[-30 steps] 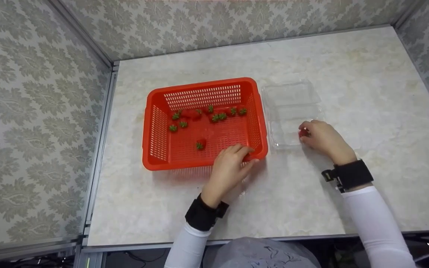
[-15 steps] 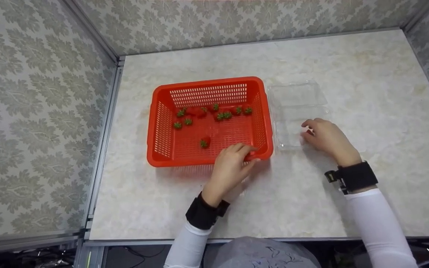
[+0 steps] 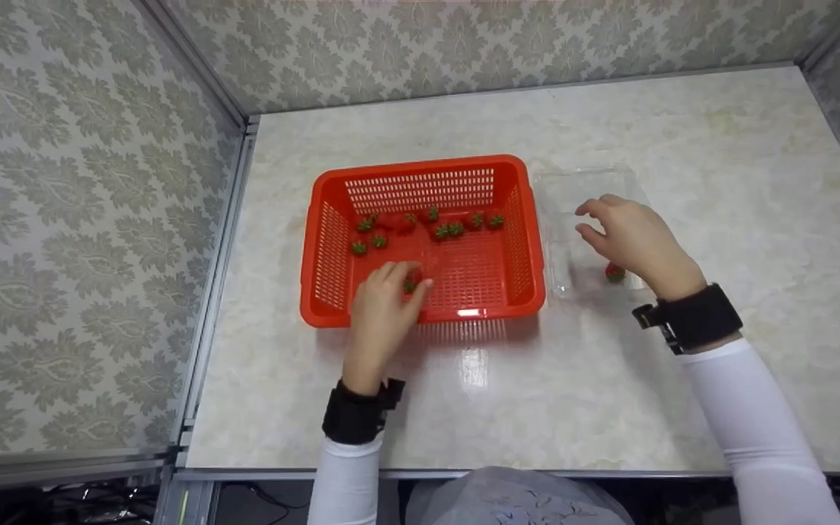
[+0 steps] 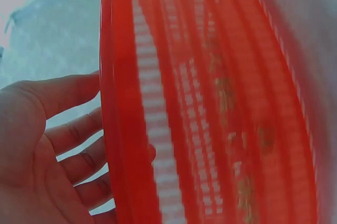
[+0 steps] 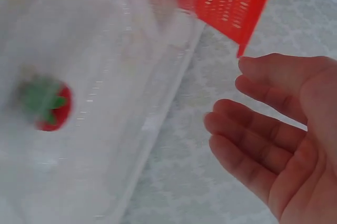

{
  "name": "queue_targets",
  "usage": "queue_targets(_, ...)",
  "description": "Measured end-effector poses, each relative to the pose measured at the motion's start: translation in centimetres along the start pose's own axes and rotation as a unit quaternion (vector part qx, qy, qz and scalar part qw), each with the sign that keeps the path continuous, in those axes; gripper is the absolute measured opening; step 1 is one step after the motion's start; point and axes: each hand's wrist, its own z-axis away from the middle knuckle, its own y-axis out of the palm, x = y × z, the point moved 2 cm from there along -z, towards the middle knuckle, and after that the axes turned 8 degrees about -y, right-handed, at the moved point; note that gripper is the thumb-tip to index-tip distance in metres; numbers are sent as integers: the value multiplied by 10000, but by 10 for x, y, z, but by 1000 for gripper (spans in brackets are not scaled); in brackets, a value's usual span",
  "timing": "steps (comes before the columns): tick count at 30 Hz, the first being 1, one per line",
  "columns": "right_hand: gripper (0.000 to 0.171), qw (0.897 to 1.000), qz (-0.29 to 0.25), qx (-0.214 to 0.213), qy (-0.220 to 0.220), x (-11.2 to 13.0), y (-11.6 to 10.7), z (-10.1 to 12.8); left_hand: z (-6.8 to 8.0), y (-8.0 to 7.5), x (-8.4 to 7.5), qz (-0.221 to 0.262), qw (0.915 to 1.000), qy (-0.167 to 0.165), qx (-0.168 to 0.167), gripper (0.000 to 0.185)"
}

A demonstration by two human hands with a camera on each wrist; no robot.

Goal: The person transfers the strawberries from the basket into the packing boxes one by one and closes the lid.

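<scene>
My left hand (image 3: 382,302) reaches over the near wall of a red plastic basket (image 3: 420,319). Its loosely bent fingers are spread around a strawberry (image 3: 410,283); contact with it cannot be made out. In the left wrist view the basket's rim hides the fingertips. Above a clear plastic container (image 3: 553,281) hovers my right hand (image 3: 635,240), thumb and fingers apart, holding nothing. One strawberry (image 3: 615,273) lies in the container near its front right corner, red with green leaves, and the right wrist view shows this strawberry (image 5: 50,103) too, blurred.
Several more strawberries (image 3: 449,231) lie mostly along the basket's far side. The basket stands left of the container, close beside it, on a pale marbled table (image 3: 507,408). Patterned panels (image 3: 434,51) rise behind the table and at its left and right.
My right hand has let go of the strawberry, leaving it in the container, and has moved up and away. The left hand has left the basket's near right corner and moved left over the basket.
</scene>
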Motion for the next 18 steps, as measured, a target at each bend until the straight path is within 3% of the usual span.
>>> queue_targets(5,22,9983,228,-195,-497,25,-13,-27,-4,-32,38,52,9963,-632,-576,36)
queue_targets(11,21,9938,58,-138,-1106,61,-19,-55,0,-62,76,-37,9833,-1381,-1188,37)
queue_targets(18,20,9815,-38,286,-1892,104,-3,-84,8,-68,104,-155,9716,-2127,-1023,43)
